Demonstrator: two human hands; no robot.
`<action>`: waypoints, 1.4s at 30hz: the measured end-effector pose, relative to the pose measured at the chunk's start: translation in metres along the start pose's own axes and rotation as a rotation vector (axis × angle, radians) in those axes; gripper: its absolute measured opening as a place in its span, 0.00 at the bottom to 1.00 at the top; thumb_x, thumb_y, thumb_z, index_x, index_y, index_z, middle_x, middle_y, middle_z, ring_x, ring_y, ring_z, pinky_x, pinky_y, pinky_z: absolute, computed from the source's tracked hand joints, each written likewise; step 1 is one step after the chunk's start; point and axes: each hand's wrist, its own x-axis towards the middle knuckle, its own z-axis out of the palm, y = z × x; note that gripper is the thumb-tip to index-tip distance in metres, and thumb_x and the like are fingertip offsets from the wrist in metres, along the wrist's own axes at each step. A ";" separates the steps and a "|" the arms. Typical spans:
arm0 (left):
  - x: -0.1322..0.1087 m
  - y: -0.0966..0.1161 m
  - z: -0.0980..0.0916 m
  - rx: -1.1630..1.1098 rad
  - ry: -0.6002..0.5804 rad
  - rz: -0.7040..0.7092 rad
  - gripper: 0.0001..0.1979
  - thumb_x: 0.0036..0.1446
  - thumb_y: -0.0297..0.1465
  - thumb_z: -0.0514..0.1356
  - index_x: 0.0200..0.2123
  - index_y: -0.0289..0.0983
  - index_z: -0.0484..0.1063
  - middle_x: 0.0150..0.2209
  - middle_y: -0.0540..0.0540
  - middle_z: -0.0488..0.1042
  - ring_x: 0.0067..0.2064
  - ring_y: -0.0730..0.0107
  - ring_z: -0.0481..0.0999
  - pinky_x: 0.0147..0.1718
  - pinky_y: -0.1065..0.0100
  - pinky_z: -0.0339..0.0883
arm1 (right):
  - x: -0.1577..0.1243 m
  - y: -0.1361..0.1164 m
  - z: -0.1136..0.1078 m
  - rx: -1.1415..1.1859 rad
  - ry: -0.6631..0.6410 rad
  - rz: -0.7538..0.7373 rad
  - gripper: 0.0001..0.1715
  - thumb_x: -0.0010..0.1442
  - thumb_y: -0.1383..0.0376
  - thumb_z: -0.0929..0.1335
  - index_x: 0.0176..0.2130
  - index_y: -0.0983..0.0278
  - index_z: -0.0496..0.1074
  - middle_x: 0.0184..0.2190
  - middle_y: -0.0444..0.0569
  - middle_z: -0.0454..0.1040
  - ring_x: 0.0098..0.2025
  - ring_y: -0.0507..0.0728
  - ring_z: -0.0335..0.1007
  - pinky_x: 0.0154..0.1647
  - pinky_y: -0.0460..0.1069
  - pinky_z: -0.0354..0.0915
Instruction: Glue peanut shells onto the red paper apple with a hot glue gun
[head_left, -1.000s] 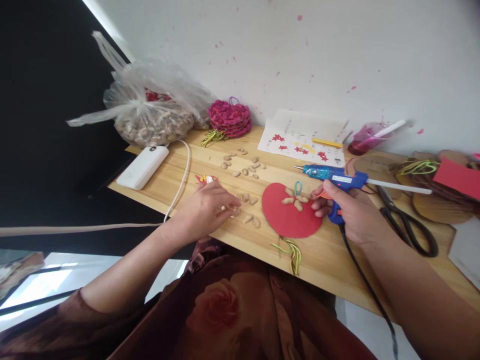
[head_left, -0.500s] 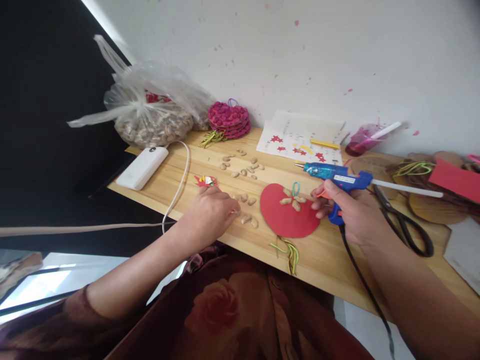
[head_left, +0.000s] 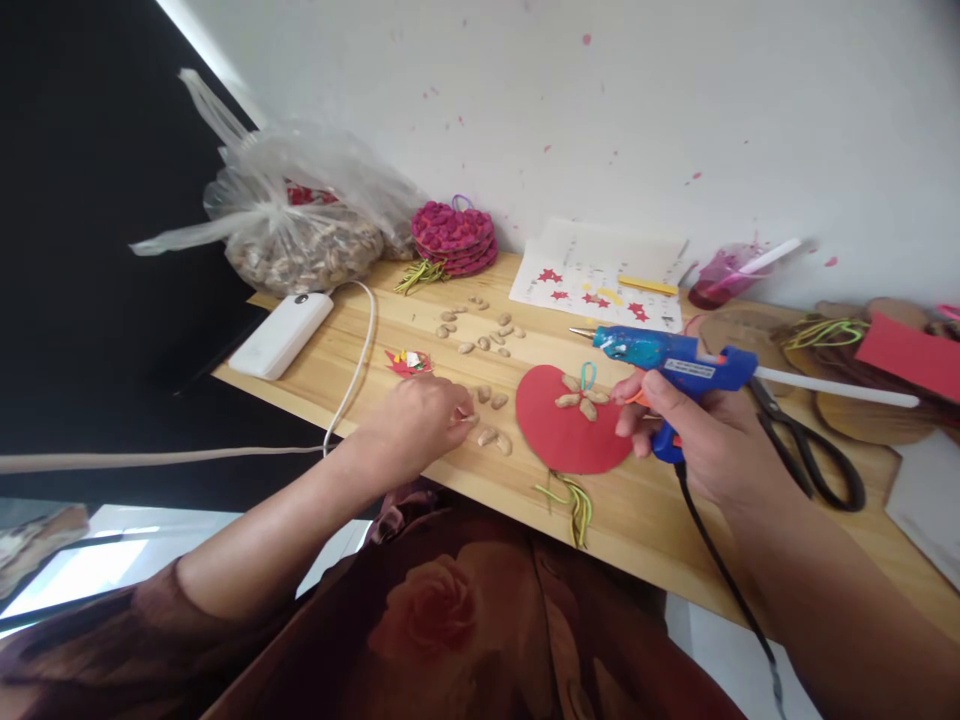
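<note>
Nozzle (head_left: 581, 332) of the blue hot-glue gun (head_left: 675, 358), clenched in the right hand (head_left: 709, 445), has shifted left toward the red paper disc (head_left: 570, 435) on the desk (head_left: 660, 520), while the left hand (head_left: 416, 425) pinches one peanut shell (head_left: 469, 418) just left of it.

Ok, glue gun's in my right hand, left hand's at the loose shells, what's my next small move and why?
Probably carry the nut shell that the fingers of your left hand seem to pinch over to the red paper disc. Only a few shells sit there around the blue loop, and the glue gun in your right hand hovers with its nozzle near them.
</note>
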 end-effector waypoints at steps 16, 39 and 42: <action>0.031 0.001 0.002 -1.626 -0.144 -0.204 0.19 0.43 0.41 0.77 0.30 0.34 0.77 0.27 0.49 0.76 0.31 0.75 0.73 0.33 0.71 0.65 | -0.019 -0.006 -0.004 0.081 -0.295 -0.090 0.09 0.64 0.53 0.70 0.38 0.50 0.81 0.37 0.49 0.80 0.25 0.57 0.74 0.18 0.50 0.67; 0.042 0.020 0.004 -1.737 -0.192 -0.206 0.18 0.42 0.39 0.78 0.32 0.34 0.80 0.28 0.50 0.77 0.30 0.78 0.72 0.33 0.72 0.63 | -0.023 -0.007 -0.001 -0.270 -0.208 -0.330 0.17 0.69 0.58 0.67 0.29 0.59 0.74 0.24 0.46 0.74 0.22 0.53 0.69 0.20 0.48 0.65; 0.042 0.020 0.004 -1.737 -0.190 -0.208 0.18 0.43 0.38 0.78 0.32 0.34 0.80 0.28 0.50 0.77 0.30 0.77 0.72 0.33 0.71 0.64 | -0.022 -0.007 0.000 -0.284 -0.210 -0.332 0.17 0.69 0.58 0.67 0.29 0.60 0.74 0.24 0.46 0.75 0.23 0.53 0.70 0.21 0.48 0.65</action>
